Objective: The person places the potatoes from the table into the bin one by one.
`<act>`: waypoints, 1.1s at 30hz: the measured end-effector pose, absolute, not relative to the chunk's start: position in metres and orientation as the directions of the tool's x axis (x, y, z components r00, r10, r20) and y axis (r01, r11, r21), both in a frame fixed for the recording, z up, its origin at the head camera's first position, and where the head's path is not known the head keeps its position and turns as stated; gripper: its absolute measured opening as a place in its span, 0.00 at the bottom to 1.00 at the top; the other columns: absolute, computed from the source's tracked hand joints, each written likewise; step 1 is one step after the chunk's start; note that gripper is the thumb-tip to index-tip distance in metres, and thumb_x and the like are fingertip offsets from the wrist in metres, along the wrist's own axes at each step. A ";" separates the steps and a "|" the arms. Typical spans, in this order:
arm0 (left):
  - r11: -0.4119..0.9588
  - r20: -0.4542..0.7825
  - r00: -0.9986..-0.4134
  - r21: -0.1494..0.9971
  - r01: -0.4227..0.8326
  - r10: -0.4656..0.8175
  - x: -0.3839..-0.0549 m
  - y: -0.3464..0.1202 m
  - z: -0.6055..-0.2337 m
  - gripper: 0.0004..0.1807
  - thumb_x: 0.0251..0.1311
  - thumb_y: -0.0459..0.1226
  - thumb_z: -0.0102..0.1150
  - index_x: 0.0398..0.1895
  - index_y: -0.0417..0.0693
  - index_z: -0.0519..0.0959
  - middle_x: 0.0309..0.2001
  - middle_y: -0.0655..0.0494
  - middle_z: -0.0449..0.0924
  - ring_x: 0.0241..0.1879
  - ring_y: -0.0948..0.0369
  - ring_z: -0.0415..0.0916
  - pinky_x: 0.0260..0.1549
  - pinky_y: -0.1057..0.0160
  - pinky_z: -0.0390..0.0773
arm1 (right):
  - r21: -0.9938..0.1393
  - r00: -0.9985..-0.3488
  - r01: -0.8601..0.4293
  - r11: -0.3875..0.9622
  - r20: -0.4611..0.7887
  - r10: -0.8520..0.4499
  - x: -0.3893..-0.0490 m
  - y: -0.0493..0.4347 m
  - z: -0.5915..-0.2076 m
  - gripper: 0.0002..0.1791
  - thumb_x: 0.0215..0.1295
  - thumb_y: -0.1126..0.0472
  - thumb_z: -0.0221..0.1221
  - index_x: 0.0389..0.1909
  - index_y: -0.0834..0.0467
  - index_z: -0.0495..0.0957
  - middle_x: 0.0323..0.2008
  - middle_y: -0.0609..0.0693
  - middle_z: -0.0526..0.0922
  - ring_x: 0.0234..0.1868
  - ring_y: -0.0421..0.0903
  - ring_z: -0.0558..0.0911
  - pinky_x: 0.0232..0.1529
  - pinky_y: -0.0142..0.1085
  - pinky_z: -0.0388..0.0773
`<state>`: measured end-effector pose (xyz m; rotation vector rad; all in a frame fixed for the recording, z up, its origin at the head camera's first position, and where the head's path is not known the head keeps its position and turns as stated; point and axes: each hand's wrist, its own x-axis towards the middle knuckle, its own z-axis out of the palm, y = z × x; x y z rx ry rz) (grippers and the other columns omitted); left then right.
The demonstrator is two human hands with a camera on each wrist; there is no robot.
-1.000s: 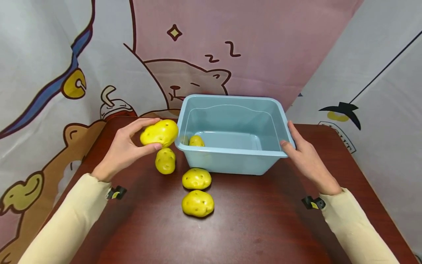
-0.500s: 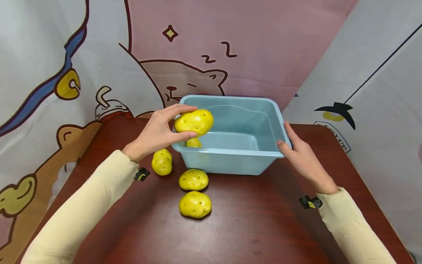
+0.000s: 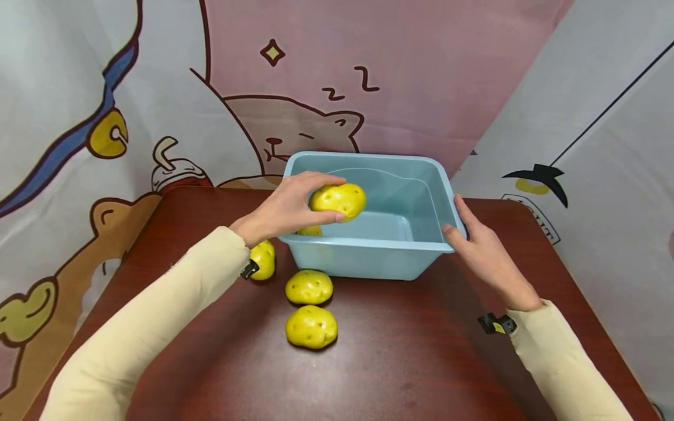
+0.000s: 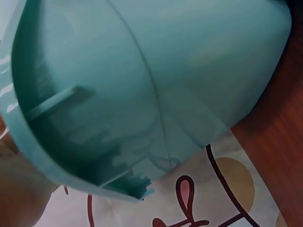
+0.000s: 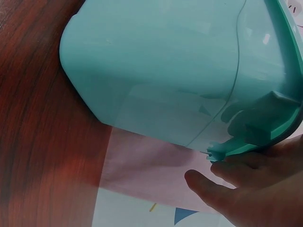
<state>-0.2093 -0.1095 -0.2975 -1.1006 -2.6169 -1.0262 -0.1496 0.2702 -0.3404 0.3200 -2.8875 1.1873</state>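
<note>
A yellow potato (image 3: 342,200) is gripped between the thumb and fingers of my left hand (image 3: 286,204), above the inside of a light blue plastic bin (image 3: 363,258). Inside, at the left end, another potato (image 3: 309,231) is partly hidden by that hand. My right hand (image 3: 484,251) holds the bin's right end, thumb over the rim and fingers along the outer wall. In the right wrist view its fingers (image 5: 208,189) reach under the rim. The left wrist view shows the bin's outer wall (image 4: 199,71) and a blurred bit of hand; the held potato is out of sight.
On the dark red-brown table (image 3: 400,345), a potato (image 3: 265,260) lies left of the bin, partly behind the left wrist. Two more potatoes, one nearer the bin (image 3: 309,286) and one closer to me (image 3: 311,326), lie in front. A cartoon-printed cloth (image 3: 421,70) hangs behind.
My left hand has carried the potato rightward from beside the bin, over its left rim, to above the inside, dipping slightly at the end. The right hand keeps its hold on the bin.
</note>
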 end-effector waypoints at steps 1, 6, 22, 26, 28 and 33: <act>0.511 0.343 -0.731 0.542 0.667 0.590 -0.210 -0.108 -0.298 0.35 0.59 0.51 0.75 0.69 0.49 0.78 0.65 0.53 0.79 0.62 0.57 0.74 0.57 0.56 0.74 | -0.696 -0.979 -0.188 0.693 0.080 -0.186 -0.150 0.270 -0.340 0.42 0.81 0.46 0.47 0.84 0.44 0.35 0.80 0.62 0.53 0.70 0.73 0.68 0.59 0.73 0.67; 0.527 0.294 -0.742 0.551 0.647 0.603 -0.214 -0.100 -0.302 0.36 0.61 0.50 0.73 0.69 0.46 0.77 0.65 0.52 0.79 0.59 0.56 0.75 0.54 0.57 0.76 | -0.690 -0.979 -0.188 0.699 0.080 -0.185 -0.150 0.270 -0.339 0.42 0.81 0.46 0.47 0.84 0.45 0.35 0.80 0.64 0.55 0.69 0.73 0.69 0.59 0.73 0.68; 0.717 0.244 -0.765 0.268 0.644 0.596 -0.206 -0.102 -0.311 0.40 0.74 0.66 0.44 0.77 0.52 0.68 0.81 0.53 0.56 0.81 0.52 0.48 0.75 0.35 0.43 | -0.686 -0.979 -0.183 0.704 0.067 -0.190 -0.150 0.269 -0.341 0.42 0.81 0.46 0.47 0.84 0.45 0.34 0.80 0.65 0.55 0.67 0.74 0.70 0.57 0.74 0.68; 0.695 0.305 -0.763 0.318 0.645 0.569 -0.199 -0.111 -0.313 0.39 0.74 0.65 0.46 0.78 0.50 0.67 0.82 0.53 0.54 0.81 0.54 0.46 0.76 0.36 0.43 | -0.690 -0.978 -0.188 0.699 0.069 -0.196 -0.151 0.269 -0.341 0.42 0.81 0.47 0.47 0.84 0.46 0.34 0.79 0.65 0.55 0.67 0.74 0.70 0.57 0.74 0.68; 0.682 0.343 -0.757 0.331 0.652 0.556 -0.194 -0.117 -0.314 0.39 0.75 0.63 0.47 0.78 0.49 0.66 0.82 0.53 0.54 0.81 0.54 0.46 0.76 0.36 0.43 | -0.691 -0.978 -0.189 0.698 0.068 -0.197 -0.151 0.268 -0.341 0.42 0.81 0.47 0.47 0.84 0.45 0.34 0.79 0.66 0.55 0.67 0.74 0.70 0.57 0.75 0.68; 0.650 0.440 -0.733 0.355 0.672 0.518 -0.181 -0.133 -0.318 0.40 0.75 0.62 0.47 0.79 0.47 0.64 0.82 0.54 0.52 0.81 0.54 0.48 0.77 0.40 0.43 | -0.695 -0.979 -0.183 0.695 0.068 -0.190 -0.150 0.269 -0.341 0.42 0.81 0.46 0.47 0.84 0.44 0.34 0.80 0.65 0.54 0.68 0.75 0.68 0.56 0.76 0.67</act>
